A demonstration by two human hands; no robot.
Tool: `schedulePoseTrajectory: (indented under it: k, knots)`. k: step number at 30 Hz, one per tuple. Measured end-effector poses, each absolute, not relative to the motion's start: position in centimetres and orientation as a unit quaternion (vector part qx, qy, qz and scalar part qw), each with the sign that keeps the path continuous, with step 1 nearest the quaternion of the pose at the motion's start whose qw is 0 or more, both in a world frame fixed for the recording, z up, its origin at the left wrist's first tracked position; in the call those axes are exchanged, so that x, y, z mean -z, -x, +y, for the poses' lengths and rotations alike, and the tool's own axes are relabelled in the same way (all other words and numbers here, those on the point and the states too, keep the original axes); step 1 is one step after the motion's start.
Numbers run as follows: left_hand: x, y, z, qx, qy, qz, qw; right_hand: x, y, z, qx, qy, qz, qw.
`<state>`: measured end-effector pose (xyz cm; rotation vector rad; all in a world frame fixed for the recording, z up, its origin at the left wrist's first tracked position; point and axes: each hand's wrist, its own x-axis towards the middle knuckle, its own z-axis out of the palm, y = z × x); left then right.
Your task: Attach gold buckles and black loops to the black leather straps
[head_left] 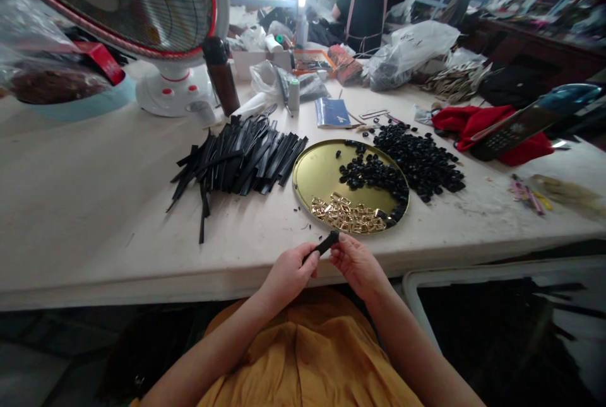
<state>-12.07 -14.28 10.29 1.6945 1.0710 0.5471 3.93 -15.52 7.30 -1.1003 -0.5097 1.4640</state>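
Note:
Both my hands meet at the table's front edge, pinching one short black strap (326, 245). My left hand (290, 273) grips its lower end with closed fingers. My right hand (356, 263) holds its upper end between fingertips. Just beyond them lies a round gold tray (315, 180) holding several gold metal buckles (349, 214) near its front and small black pieces (374, 175) further back. A fanned pile of black straps (241, 158) lies left of the tray. More black pieces (421, 161) are heaped on the table right of the tray.
A white table fan (161, 22) and a dark bottle (221, 76) stand at the back left. A blue booklet (332, 112), plastic bags (407, 53) and red cloth (478, 124) with a calculator (511, 132) sit behind and right. Another person (367, 3) works across the table.

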Motion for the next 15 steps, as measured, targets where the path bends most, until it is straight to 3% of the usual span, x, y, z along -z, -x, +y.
schedulePoseTrajectory:
  k: [7,15]
  knots:
    - [-10.42,12.09,-13.34,-0.162,-0.769,0.452,0.422,-7.37,-3.92,-16.20,-0.535,0.545,-0.407,0.500]
    - [-10.62,11.64,-13.44,-0.171,-0.710,0.427,0.534,-7.14,-3.27,-15.95,-0.557,0.528,-0.375,0.520]
